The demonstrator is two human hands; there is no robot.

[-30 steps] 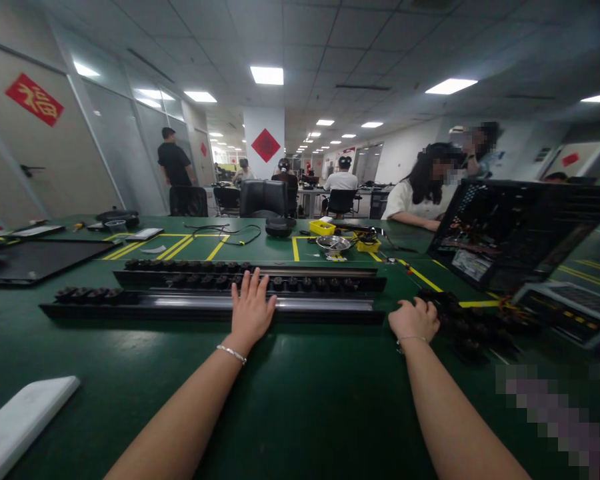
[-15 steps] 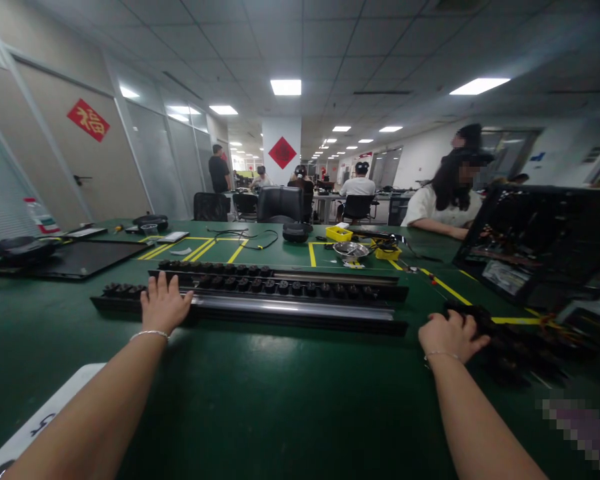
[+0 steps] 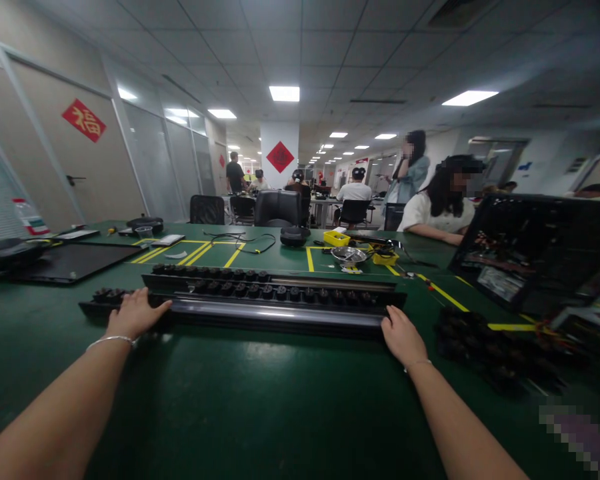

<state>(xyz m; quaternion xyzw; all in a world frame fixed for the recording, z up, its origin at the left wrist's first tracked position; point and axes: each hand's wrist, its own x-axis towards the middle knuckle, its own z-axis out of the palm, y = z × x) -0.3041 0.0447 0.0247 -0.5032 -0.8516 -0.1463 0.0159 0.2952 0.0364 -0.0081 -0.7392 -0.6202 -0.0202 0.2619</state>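
A long black rail (image 3: 280, 319) lies across the table in front of me, with several small round black pieces (image 3: 111, 295) lined up at its left end. My left hand (image 3: 134, 315) grips this rail near that end, fingers over its top and thumb stretched to the right. At the rail's other end, my right hand (image 3: 404, 339) has its fingers curled on the edge. Just behind lies a second black rail (image 3: 380, 295) with a row of round black pieces, and a third rail (image 3: 330, 283) is farther back. To the right is a dark pile of similar black pieces (image 3: 490, 347).
An open black computer case (image 3: 535, 260) stands at the right, beside a seated person (image 3: 440, 207). A metal bowl (image 3: 349, 256), a yellow tray (image 3: 337, 238), a black pouch (image 3: 295, 236) and a cable (image 3: 265, 248) lie beyond the rails. A black panel (image 3: 75, 260) rests at the left.
My right hand has left the pile of black pieces and moved left to the front rail's end. My left hand has slid left along the rail.
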